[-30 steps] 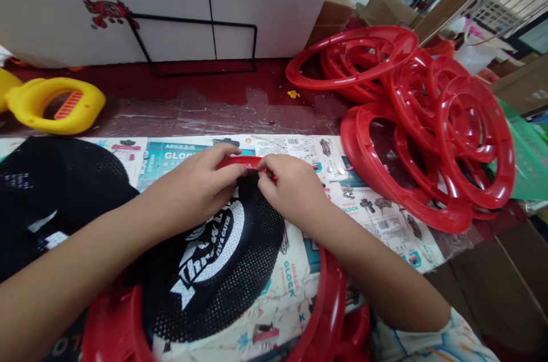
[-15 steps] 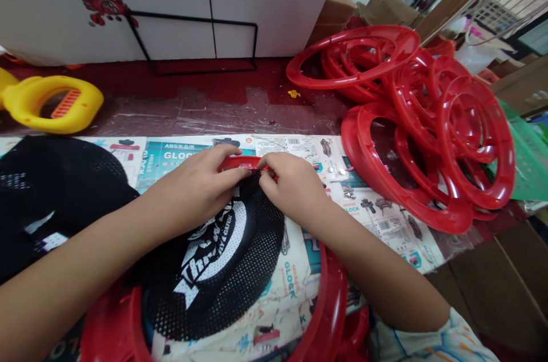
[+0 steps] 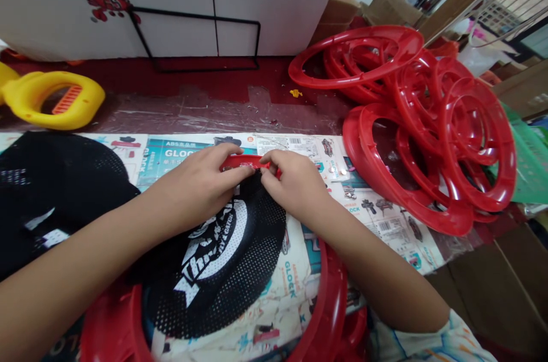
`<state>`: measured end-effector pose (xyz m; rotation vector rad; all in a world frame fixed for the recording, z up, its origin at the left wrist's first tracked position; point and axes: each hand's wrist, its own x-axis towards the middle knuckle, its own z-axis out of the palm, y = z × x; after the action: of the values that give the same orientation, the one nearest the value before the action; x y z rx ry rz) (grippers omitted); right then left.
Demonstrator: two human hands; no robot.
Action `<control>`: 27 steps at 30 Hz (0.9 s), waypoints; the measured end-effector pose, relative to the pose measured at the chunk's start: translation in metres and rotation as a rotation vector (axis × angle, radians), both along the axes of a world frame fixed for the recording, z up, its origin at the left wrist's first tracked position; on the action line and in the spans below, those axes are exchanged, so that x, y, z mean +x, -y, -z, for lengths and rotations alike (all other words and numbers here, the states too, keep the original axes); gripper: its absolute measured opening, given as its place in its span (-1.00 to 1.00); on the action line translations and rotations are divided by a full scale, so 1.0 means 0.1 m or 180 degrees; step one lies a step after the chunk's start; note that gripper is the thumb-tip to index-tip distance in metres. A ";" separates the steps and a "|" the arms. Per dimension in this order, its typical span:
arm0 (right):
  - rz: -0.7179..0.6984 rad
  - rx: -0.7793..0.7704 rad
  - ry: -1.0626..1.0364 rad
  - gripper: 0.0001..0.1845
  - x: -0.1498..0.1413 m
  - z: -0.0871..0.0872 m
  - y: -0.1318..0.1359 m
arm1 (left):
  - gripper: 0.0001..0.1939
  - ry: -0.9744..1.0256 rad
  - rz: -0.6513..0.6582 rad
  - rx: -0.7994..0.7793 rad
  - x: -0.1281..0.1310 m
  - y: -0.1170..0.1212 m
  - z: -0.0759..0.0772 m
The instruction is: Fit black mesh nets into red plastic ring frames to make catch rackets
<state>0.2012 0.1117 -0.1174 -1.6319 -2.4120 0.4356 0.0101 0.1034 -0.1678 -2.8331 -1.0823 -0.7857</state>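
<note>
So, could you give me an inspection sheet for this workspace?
Surface: dark red tabletop, scuffed, partly covered by printed sheets.
Job's things: black printed mesh lies within a red ring.
Clutter: piled red rings, yellow handle, more black fabric, small yellow scrap.
Grippers: bare hands instead; left hand and right hand meet the ring's far rim, exact grip unclear.
Cables: nothing seen.
Surroundings: white-and-red carton, black wire frame, green sheet.

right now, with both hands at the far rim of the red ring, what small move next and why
Probably press the black mesh against the rim there before working sideways: the left hand and right hand already meet at that edge, while the near edge lies loose inside the red ring.
</note>
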 end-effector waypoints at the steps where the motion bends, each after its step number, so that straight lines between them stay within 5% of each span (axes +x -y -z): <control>1: 0.0024 -0.0014 -0.0037 -0.78 0.00 0.00 0.00 | -0.64 -0.0002 0.0003 -0.0001 0.00 0.00 0.00; 27: 0.0141 -0.0144 -0.0557 -0.78 0.01 0.06 -0.05 | -0.61 -0.0048 -0.0133 -0.0063 -0.01 0.00 0.06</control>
<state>0.2024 0.1170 -0.1230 -1.5900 -2.2500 0.6027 0.0090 0.1037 -0.1733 -2.8178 -1.1495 -0.7537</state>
